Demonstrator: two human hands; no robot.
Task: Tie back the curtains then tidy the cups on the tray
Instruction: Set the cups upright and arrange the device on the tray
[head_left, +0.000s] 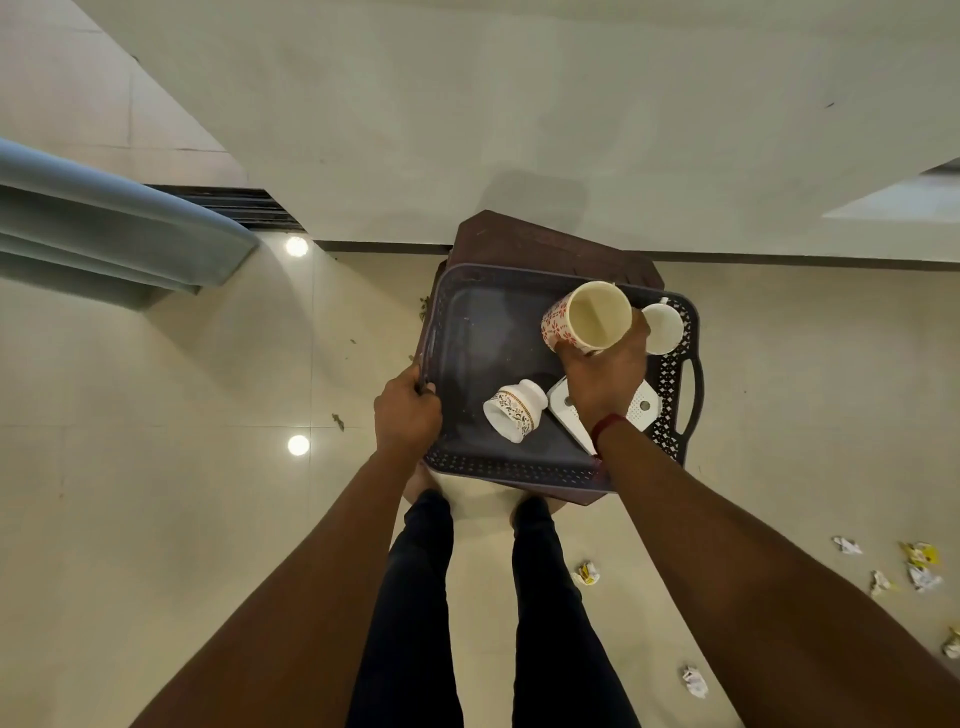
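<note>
Head view, looking steeply down. Dark tray (519, 467) with a perforated rim sits on a brown stool (545, 244), close to the wall.

Left hand (408, 410): fingers curled over the tray's left rim, gripping it.

Right hand (605, 384): wrapped round the near side of a red-flowered cup (587, 317), held over the far right part of the tray. The cup's long axis runs roughly toward the camera, with the open mouth facing up at the lens and the patterned wall showing on the left below the rim. Cannot tell whether its base touches the tray floor. Red band (608, 426) on this wrist.

Plain white cup (662, 327): upright in the tray's far right corner, mouth up, just beside the held cup.

Gold-banded cup (514, 410): lying tipped over mid-tray near the front. Long axis slants from its wider end at near left to its narrower end at far right; mouth not visible.

White flat piece (563, 410) with small holes lies in the tray, partly hidden under the right hand and wrist.

Grey-blue curtain (104, 223) hangs at far left, well apart from the tray. Paper scraps (924, 577) are scattered on the tiled floor (182, 389) to the right.
</note>
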